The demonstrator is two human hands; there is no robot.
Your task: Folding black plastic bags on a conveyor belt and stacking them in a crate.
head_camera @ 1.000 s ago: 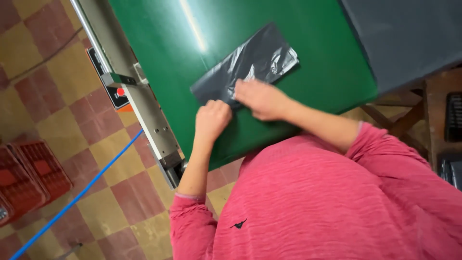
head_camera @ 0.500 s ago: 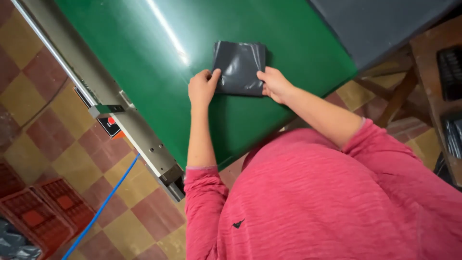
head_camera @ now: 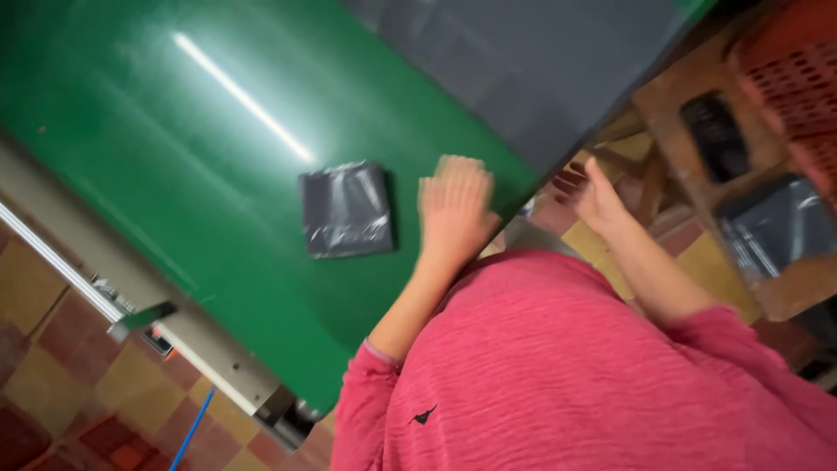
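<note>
Both hands motion-blurred; right hand [head_camera: 593, 194] fingers indistinct; left hand [head_camera: 453, 209] smeared.

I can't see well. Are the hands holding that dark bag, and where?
Nothing is held. The folded dark bag lies alone on the green belt; the left hand is beside it, open, the right hand off the belt.

A grey sheet [head_camera: 532, 70] lies across the upper middle of the green table [head_camera: 174, 157]. A checkered tile floor [head_camera: 52, 384] fills the lower left. At the upper right sits a red crate [head_camera: 789, 78].
</note>
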